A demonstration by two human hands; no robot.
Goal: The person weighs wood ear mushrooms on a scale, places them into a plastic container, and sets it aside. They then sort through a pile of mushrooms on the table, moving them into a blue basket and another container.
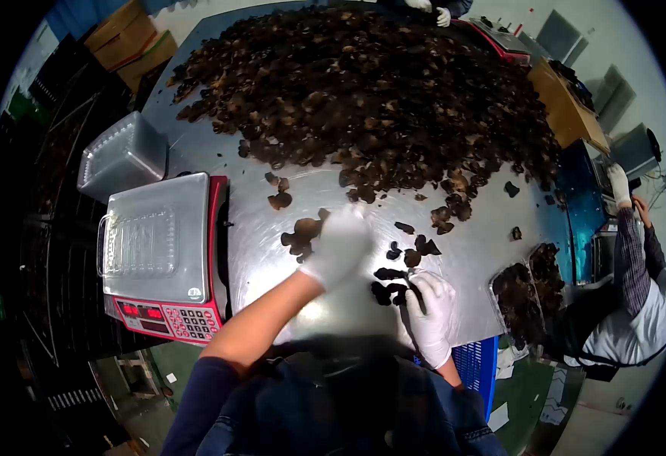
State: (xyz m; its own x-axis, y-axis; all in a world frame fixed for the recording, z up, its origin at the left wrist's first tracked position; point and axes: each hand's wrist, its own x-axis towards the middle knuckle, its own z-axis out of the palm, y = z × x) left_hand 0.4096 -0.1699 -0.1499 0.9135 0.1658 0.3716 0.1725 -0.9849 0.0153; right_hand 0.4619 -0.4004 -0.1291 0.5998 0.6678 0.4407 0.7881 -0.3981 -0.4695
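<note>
Black curled pieces (381, 293) lie near the silver metal bench's (255, 251) front edge, likely for reach; white-gloved left hand's (340, 245) and right hand's (433, 308) finger closure is unclear.

Black, irregular pieces (382, 294) lie scattered toward the worktop's (485, 235) near edge; a brown, lobed cluster (301, 232) lies farther in.

One large heap of dark pieces (363, 83), one metal surface (261, 266), two red scales (196, 254) (509, 50), two filled clear trays (494, 287) (531, 271), one stack of clear containers (128, 156), one blue basket (476, 361) and two co-workers (637, 327) (443, 11) appear together.
</note>
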